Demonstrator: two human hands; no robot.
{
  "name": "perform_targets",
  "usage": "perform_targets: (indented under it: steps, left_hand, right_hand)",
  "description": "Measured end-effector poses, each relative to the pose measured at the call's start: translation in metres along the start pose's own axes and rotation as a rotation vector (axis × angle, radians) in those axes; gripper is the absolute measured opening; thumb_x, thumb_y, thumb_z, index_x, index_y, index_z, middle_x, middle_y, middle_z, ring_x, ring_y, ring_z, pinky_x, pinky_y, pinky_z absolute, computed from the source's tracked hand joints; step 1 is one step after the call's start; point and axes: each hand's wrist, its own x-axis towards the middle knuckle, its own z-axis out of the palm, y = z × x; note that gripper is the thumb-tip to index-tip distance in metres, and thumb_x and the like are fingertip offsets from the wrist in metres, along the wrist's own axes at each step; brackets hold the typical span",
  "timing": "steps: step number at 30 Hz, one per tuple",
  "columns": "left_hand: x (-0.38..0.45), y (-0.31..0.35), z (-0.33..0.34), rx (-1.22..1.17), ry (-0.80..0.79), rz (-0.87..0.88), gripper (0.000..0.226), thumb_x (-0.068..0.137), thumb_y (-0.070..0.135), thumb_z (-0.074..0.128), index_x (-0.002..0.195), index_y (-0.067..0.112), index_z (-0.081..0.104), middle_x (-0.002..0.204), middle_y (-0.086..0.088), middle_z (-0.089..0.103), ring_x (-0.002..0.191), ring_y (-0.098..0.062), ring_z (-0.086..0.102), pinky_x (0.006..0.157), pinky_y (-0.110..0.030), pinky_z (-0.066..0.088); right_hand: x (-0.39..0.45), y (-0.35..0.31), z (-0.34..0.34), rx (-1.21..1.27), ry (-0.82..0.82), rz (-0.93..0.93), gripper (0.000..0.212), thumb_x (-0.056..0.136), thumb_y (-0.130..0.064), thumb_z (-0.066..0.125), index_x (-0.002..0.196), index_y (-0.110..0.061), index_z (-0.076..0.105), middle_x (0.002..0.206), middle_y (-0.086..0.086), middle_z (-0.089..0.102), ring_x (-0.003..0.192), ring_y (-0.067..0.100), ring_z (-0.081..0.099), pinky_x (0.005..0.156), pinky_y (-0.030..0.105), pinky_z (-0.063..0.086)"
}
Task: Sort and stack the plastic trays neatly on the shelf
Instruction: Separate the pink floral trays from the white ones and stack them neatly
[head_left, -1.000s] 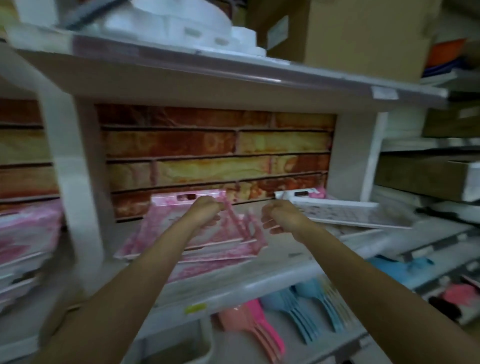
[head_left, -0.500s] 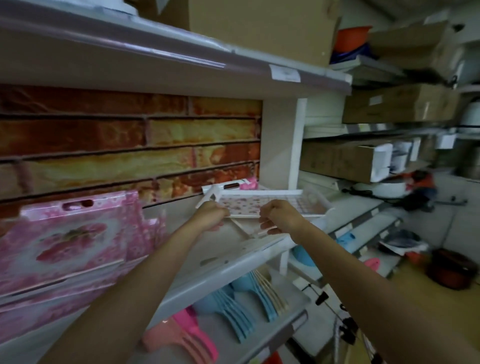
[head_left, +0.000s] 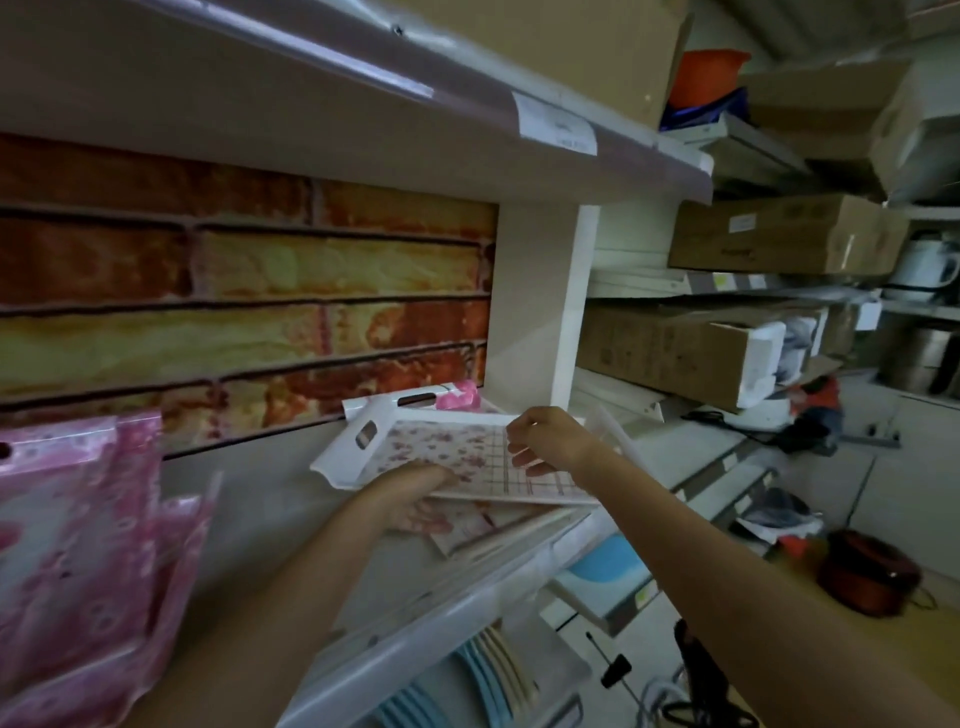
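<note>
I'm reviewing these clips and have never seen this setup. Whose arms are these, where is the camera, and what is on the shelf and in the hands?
There is no machine here: a person wears one wide-angle camera on the head, so you look forward and down along their own two bare arms.

They stand at a white shelf backed by a brick-pattern wall. The left hand reaches under the near edge of a white floral tray with cut-out handles, and seems to hold it there. The right hand rests curled fingers on the tray's top side. That tray is tilted above more white trays lying beneath it on the shelf. To the left is a loose pile of pink trays. On the shelf below lie blue plastic items; what they are is unclear. Cardboard boxes fill the shelves to the right.
</note>
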Motion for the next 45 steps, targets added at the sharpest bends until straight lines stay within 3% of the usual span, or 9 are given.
perform_targets:
  steps: [9,15,21,24,27,29,32,40,45]
  left_hand:
    - [0.037,0.015,-0.029,-0.129,0.131,0.067,0.030,0.086,0.005,0.054,0.116,0.001,0.053,0.092,-0.017,0.065,0.071,-0.027,0.065,0.051,-0.027,0.058]
    - [0.048,0.017,-0.033,-0.093,0.262,0.120,0.036,0.087,-0.005,0.054,0.123,-0.003,0.049,0.114,-0.021,0.061,0.093,-0.033,0.062,0.073,-0.042,0.055]
    - [0.055,0.022,-0.035,-0.181,0.431,0.182,0.027,0.078,-0.020,0.044,0.093,-0.003,0.058,0.092,-0.019,0.064,0.081,-0.033,0.064,0.069,-0.045,0.059]
    - [0.057,0.023,-0.036,-0.216,0.551,0.225,0.022,0.062,-0.008,0.051,0.072,0.011,0.049,0.101,-0.022,0.063,0.098,-0.036,0.063,0.087,-0.055,0.054]
    - [0.059,0.021,-0.028,-0.162,0.641,0.173,0.028,0.073,-0.013,0.049,0.072,0.014,0.042,0.096,-0.016,0.056,0.107,-0.034,0.056,0.094,-0.049,0.049]
    - [0.056,0.021,-0.019,-0.160,0.694,0.147,0.028,0.080,-0.014,0.045,0.099,0.005,0.046,0.106,-0.018,0.053,0.115,-0.035,0.051,0.089,-0.042,0.049]
    - [0.054,0.020,-0.012,-0.201,0.761,0.145,0.054,0.087,-0.008,0.044,0.138,-0.005,0.027,0.131,-0.021,0.047,0.123,-0.037,0.048,0.085,-0.035,0.045]
    - [0.008,0.029,-0.005,-0.267,0.895,0.225,0.025,0.092,-0.005,0.039,0.113,-0.004,0.051,0.090,-0.015,0.060,0.069,-0.022,0.055,0.053,-0.029,0.045]
    - [-0.039,0.015,-0.018,-0.267,1.036,0.237,0.035,0.088,-0.009,0.041,0.121,-0.012,0.051,0.101,-0.015,0.060,0.092,-0.029,0.056,0.074,-0.031,0.049]
  right_hand:
    - [0.060,-0.007,0.005,-0.132,-0.070,-0.001,0.010,0.095,-0.011,0.048,0.100,-0.006,0.054,0.099,0.012,0.058,0.079,0.020,0.059,0.063,0.024,0.048]
    - [0.095,0.006,-0.013,-0.292,-0.116,0.026,0.031,0.093,-0.012,0.051,0.120,0.002,0.055,0.104,0.012,0.057,0.092,0.023,0.056,0.076,0.030,0.049]
    - [0.123,0.021,-0.030,-0.585,-0.216,0.010,0.039,0.092,-0.021,0.054,0.126,-0.002,0.054,0.089,0.005,0.052,0.080,0.015,0.050,0.070,0.022,0.042]
    - [0.132,0.031,-0.043,-0.683,-0.289,0.030,0.043,0.093,-0.028,0.053,0.128,-0.005,0.051,0.079,-0.003,0.046,0.074,0.011,0.047,0.064,0.019,0.039]
    - [0.137,0.045,-0.055,-0.626,-0.416,0.126,0.050,0.090,-0.036,0.057,0.132,-0.009,0.048,0.099,0.003,0.055,0.090,0.019,0.054,0.079,0.028,0.049]
    - [0.139,0.051,-0.060,-0.611,-0.479,0.146,0.049,0.088,-0.039,0.059,0.129,-0.013,0.047,0.118,0.010,0.058,0.102,0.024,0.057,0.092,0.035,0.051]
    - [0.141,0.056,-0.064,-0.537,-0.524,0.139,0.046,0.087,-0.034,0.061,0.124,-0.009,0.051,0.111,0.016,0.062,0.083,0.020,0.056,0.077,0.030,0.049]
    - [0.145,0.072,-0.053,-0.143,-0.428,0.174,0.026,0.088,-0.021,0.062,0.103,-0.012,0.044,0.079,0.010,0.047,0.063,0.017,0.043,0.060,0.027,0.039]
    - [0.129,0.051,-0.032,-0.041,-0.527,0.044,0.031,0.089,-0.006,0.057,0.119,0.001,0.055,0.104,0.019,0.065,0.086,0.029,0.062,0.081,0.041,0.054]
